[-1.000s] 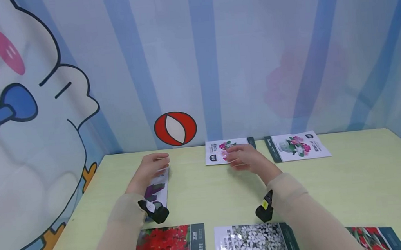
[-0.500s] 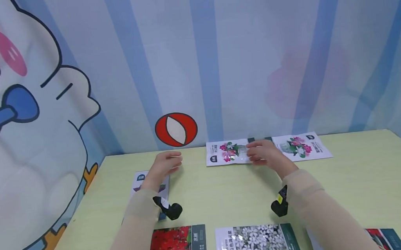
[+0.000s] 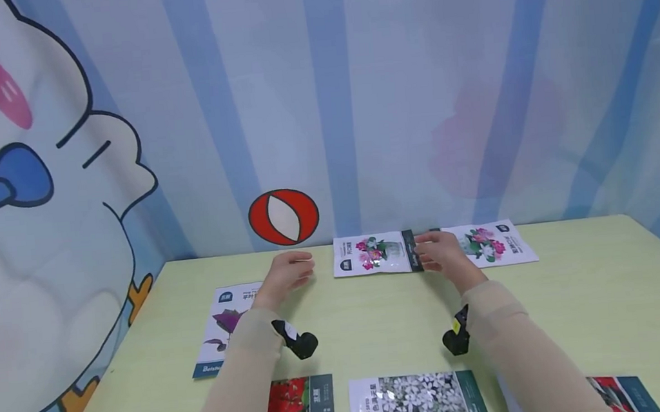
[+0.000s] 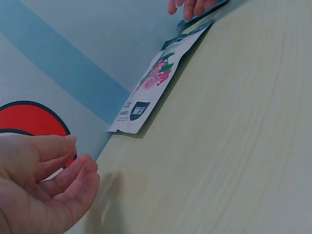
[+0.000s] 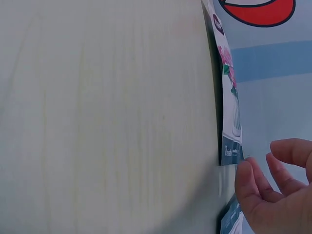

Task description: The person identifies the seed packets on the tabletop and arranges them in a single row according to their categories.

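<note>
My left hand [image 3: 285,277] hovers over the table, right of a seed packet with purple leaves [image 3: 215,344]; its forearm covers part of that packet. The fingers [image 4: 80,190] are loosely curved with nothing between them. At the back edge, my right hand [image 3: 446,258] hangs where two flat packets with pink flowers meet: the middle one [image 3: 369,254] and the right one [image 3: 490,244]. The right wrist view puts these fingertips [image 5: 246,178] right by the dark end of the middle packet [image 5: 231,112], thumb and fingers apart, holding nothing.
Along the near side lie a red-flower packet [image 3: 290,409], a white-flower packet [image 3: 418,403] and another red one [image 3: 624,393] partly under the right sleeve. A striped blue backdrop [image 3: 380,98] rises behind the pale table [image 3: 593,301]. Each wrist wears a black camera.
Both hands have moved to the right. The left one has left the purple-leaf packet, uncovering more of it; the right one has gone from over the middle packet to its right end.
</note>
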The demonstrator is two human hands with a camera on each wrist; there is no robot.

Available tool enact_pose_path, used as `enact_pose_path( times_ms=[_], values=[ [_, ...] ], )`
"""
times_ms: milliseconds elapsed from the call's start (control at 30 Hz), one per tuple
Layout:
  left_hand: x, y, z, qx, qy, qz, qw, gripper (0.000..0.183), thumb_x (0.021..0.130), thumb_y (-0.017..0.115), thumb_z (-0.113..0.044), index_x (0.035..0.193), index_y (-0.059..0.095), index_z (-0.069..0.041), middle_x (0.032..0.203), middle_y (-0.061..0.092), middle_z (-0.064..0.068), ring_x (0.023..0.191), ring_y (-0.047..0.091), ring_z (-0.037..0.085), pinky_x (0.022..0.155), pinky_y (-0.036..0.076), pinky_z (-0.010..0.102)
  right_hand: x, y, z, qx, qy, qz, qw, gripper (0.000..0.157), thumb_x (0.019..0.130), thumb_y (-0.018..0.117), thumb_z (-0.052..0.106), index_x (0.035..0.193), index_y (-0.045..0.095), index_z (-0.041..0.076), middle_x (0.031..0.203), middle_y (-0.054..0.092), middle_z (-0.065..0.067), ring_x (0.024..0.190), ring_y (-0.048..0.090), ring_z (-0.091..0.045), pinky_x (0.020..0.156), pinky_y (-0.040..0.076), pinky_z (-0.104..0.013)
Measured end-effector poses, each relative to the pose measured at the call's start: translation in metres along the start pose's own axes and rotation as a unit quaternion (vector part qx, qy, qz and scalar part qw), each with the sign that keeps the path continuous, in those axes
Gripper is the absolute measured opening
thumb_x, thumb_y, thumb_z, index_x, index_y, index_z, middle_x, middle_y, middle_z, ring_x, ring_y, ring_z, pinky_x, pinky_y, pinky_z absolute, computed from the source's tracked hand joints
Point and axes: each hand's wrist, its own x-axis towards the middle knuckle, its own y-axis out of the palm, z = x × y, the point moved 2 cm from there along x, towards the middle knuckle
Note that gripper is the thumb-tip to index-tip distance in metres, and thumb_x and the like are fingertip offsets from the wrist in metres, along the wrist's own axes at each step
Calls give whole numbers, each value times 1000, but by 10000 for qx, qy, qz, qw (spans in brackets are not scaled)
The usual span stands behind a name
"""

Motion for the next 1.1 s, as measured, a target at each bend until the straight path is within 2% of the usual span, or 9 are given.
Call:
enact_pose_path(
  times_ms=[200,367,500,700,833,933,1033,1100],
  values=[
    [5,12,9,-282,71,-77,9995,38,92,53,-3,128,49,7,124,53,22,107,53,30,97,43,40,0,3,-2,68,124,-144,9998,44,90,50,3,133,44,-3,129,45,-24,106,48,-29,91,47,-35],
    [6,21,12,-283,60,-241,9993,39,92,53,-3,129,49,7,126,52,22,108,53,30,98,42,39,1,7,-4,237,121,-65,9996,48,90,46,-1,137,39,-4,138,36,-26,122,40,-36,97,42,-38],
    [8,29,12,-248,153,-256,9992,40,93,52,-3,130,47,9,128,50,23,109,53,30,99,41,40,4,8,-5,321,153,-11,9994,50,91,44,0,139,35,-5,143,32,-25,127,36,-37,94,43,-36],
    [12,42,9,-269,100,37,9996,40,93,51,-1,131,45,11,131,47,24,109,50,28,99,41,40,8,11,-4,290,280,63,9992,53,91,43,2,142,30,-5,144,31,-24,129,34,-36,77,43,-30],
    [11,48,6,-397,-189,-55,9990,40,91,52,2,129,46,11,128,49,23,105,51,26,98,43,38,9,13,-4,383,473,19,9981,53,92,44,3,143,29,-3,143,33,-21,120,38,-30,72,40,-27],
    [10,52,6,-743,-532,-185,9956,37,89,53,5,126,49,11,124,52,23,100,53,25,94,46,36,9,14,-5,403,592,26,9974,54,91,45,2,142,30,-4,142,34,-20,113,37,-26,72,40,-26],
    [10,55,6,-1175,-757,-295,9897,36,88,53,10,124,51,11,120,54,25,94,54,24,89,49,34,9,14,-5,360,666,81,9971,52,91,45,2,140,32,-6,141,35,-20,119,36,-28,77,40,-27],
    [10,56,6,-1368,-779,-351,9869,37,87,53,11,124,51,11,119,54,25,93,54,24,88,49,34,11,14,-5,369,698,93,9968,51,90,45,2,139,33,-7,140,36,-21,121,35,-29,80,40,-27]
  ],
)
